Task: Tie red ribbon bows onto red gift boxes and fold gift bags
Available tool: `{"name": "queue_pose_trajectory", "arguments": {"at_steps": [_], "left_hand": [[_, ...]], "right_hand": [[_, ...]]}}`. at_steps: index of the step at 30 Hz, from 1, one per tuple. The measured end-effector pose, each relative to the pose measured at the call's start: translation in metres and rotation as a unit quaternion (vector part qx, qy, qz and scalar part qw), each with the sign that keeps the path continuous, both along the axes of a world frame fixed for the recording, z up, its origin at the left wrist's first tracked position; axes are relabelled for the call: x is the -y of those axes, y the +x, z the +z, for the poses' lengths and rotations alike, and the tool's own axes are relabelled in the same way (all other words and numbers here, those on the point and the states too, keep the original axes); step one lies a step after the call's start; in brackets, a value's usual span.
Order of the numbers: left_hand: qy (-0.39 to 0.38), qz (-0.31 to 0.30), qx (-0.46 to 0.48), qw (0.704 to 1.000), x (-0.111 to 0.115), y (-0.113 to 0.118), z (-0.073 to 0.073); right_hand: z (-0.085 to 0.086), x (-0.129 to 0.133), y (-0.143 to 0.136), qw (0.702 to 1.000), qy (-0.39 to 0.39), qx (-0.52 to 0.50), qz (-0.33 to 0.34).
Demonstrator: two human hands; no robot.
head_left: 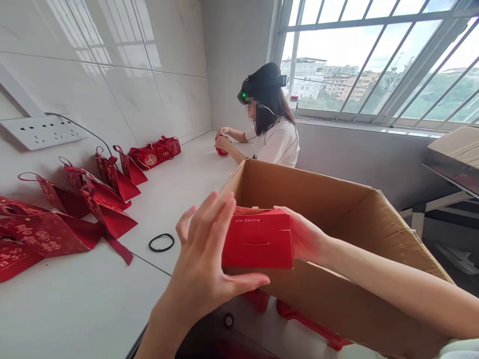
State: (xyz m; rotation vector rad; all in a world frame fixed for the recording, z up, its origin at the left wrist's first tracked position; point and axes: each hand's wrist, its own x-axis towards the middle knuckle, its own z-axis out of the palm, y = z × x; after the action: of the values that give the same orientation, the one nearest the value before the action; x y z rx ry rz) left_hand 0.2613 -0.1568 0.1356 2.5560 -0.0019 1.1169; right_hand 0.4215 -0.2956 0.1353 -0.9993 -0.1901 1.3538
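My right hand (305, 234) grips a red gift box (258, 242) by its right side, over the near edge of a large open cardboard carton (307, 182). The box's plain red face, with small print along its top edge, is turned toward me. My left hand (209, 249) is at the box's left side, its fingers stretched up and its thumb spread apart below. It overlaps the box's left edge in view, and I cannot tell whether it touches. Most of my right fingers are hidden behind the box.
Several red gift boxes with ribbon handles (108, 207) line the white table (93, 304) along the wall. A black hair tie (161, 243) lies nearby. Across the table, a person (277, 134) in white handles a small red box (222, 145). Red items (314, 324) show below the carton.
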Motion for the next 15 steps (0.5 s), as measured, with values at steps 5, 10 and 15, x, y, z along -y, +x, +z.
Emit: {"name": "queue_pose_trajectory", "arguments": {"at_steps": [5,10,15], "left_hand": [[0.107,-0.007,-0.036,0.994,0.003,0.001,0.02],[0.043,0.01,-0.017,0.999,0.002,0.001,0.012],[-0.068,0.062,0.068,0.993,0.02,0.0,-0.005]], "right_hand": [[0.003,-0.003,-0.007,0.999,-0.044,-0.014,-0.025],[0.004,0.009,-0.007,0.994,-0.062,0.093,0.016],[-0.006,0.034,-0.037,0.915,0.026,0.39,-0.105]]}}
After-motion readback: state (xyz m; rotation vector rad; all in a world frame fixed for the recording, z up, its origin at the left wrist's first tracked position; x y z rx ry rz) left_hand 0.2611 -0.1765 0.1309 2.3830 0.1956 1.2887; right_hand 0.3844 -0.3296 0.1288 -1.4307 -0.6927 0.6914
